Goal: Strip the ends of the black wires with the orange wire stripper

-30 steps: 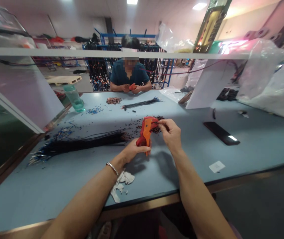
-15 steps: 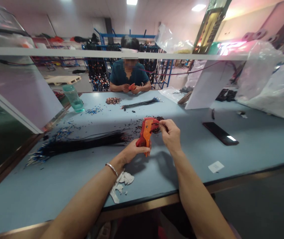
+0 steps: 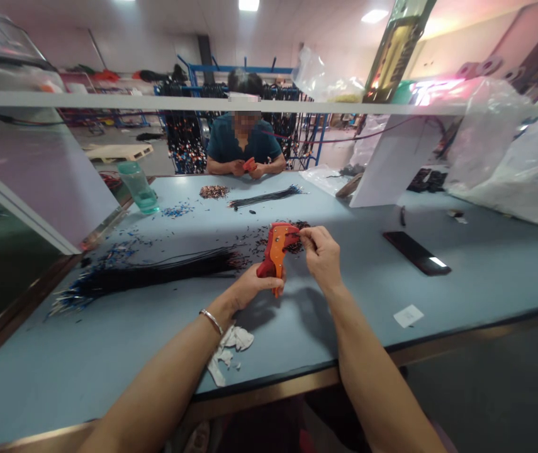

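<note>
My left hand [image 3: 254,284] is wrapped round the handles of an orange and red wire stripper [image 3: 276,246], held upright above the table. Beside the tool's jaws, my right hand [image 3: 321,250] is closed in a pinch. A thin dark wire [image 3: 299,233] shows at its fingertips, mostly hidden by the fingers. Behind the stripper lies a scatter of small dark insulation scraps [image 3: 298,244]. To the left rests a long bundle of black wires [image 3: 155,275], with blue and white ends at its far left.
Across the table [image 3: 358,308] a co-worker [image 3: 245,141] holds an orange tool. A smaller wire bundle [image 3: 269,196], a scrap pile [image 3: 214,191] and a teal bottle [image 3: 139,187] lie toward the back. A phone [image 3: 417,253] and paper label [image 3: 409,316] are rightward; crumpled white cloth [image 3: 236,340] lies near the front edge.
</note>
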The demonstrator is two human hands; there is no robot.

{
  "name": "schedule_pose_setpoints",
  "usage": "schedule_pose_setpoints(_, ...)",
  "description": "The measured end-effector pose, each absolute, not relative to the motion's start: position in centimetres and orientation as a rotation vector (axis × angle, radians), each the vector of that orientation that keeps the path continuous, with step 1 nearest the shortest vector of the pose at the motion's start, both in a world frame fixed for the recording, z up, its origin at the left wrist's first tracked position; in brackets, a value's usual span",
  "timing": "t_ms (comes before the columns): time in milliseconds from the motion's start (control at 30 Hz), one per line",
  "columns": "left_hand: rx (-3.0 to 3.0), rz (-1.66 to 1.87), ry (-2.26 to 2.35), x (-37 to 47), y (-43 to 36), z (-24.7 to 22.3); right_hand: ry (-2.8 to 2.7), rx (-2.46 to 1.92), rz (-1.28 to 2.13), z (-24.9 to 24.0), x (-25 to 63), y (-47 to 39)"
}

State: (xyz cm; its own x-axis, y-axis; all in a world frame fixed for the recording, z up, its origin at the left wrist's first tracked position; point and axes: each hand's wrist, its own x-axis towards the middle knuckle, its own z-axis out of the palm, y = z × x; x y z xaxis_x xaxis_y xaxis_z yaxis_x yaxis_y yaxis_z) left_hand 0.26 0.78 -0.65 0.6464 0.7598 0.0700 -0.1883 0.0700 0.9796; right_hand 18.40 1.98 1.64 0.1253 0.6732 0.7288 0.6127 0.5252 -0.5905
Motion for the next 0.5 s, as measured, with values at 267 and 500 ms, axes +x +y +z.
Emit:
schedule_pose_setpoints(267, 1.322, 0.775, 0.608, 0.34, 0.86, -0.91, -1.563, -1.182, 0.003, 1.52, 18.35, 2.01)
schedule_pose_setpoints(500, 1.345, 0.762, 0.63, 0.39, 0.97, -1.09, -1.58, -1.247, -0.105, 1.42, 18.18, 1.92)
